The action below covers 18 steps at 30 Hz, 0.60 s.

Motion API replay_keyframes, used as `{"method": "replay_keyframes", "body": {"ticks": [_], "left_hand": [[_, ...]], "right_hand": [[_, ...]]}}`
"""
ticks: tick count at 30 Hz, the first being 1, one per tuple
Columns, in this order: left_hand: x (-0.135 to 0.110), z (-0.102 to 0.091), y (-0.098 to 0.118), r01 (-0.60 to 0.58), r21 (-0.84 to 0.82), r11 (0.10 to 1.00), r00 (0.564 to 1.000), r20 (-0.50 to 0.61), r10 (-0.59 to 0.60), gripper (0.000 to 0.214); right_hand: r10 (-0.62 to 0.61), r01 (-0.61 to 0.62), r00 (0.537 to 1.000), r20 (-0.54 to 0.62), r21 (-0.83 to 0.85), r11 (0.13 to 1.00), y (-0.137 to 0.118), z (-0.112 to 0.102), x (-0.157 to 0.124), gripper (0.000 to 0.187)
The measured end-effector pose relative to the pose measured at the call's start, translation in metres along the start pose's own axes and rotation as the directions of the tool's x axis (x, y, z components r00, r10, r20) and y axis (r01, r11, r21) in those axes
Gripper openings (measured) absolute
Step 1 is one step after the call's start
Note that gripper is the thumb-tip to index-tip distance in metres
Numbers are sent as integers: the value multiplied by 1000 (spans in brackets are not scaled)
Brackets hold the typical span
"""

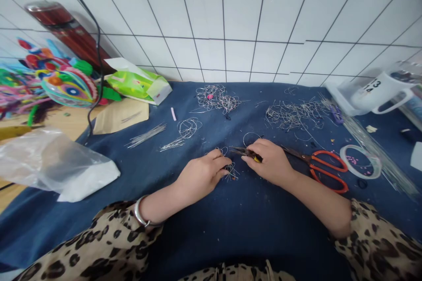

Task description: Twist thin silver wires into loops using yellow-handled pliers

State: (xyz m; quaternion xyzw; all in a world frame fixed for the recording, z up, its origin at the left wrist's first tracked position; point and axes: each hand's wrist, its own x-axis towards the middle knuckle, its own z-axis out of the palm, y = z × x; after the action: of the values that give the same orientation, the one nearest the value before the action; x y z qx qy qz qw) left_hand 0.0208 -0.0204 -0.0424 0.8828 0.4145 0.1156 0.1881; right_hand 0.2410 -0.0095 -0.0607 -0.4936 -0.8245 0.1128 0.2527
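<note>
My left hand (204,173) is closed around a small bundle of bent silver wire (231,171), whose loops and loose ends stick out past the fingertips. Just to the right, my right hand (268,160) grips a pair of pliers (245,153) with dark jaws and a bit of yellow on the handle. The jaws point left toward the wire; whether they touch it I cannot tell. A thin wire loop (252,136) arcs up behind my right hand. Orange-handled scissors (325,164) lie by my right wrist.
Behind my hands lie tangled wire shapes (217,99) and a heap of wire offcuts (296,114). Straight wires (148,135) and a round wire frame (188,127) lie left. At right are a tape-like ring (361,162) and white mug (379,92); far left, a plastic bag (56,158).
</note>
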Motion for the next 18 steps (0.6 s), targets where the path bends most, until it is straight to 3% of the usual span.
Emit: {"method": "replay_keyframes", "body": {"ticks": [12, 18], "left_hand": [[1, 0, 2, 13, -12, 1000, 1000, 10, -13, 14], [-5, -2, 0, -80, -71, 994, 996, -51, 76, 20]], "right_hand": [[-30, 30, 1000, -4, -18, 999, 1, 1, -2, 12], [-44, 44, 999, 7, -22, 999, 1, 1, -3, 12]]}}
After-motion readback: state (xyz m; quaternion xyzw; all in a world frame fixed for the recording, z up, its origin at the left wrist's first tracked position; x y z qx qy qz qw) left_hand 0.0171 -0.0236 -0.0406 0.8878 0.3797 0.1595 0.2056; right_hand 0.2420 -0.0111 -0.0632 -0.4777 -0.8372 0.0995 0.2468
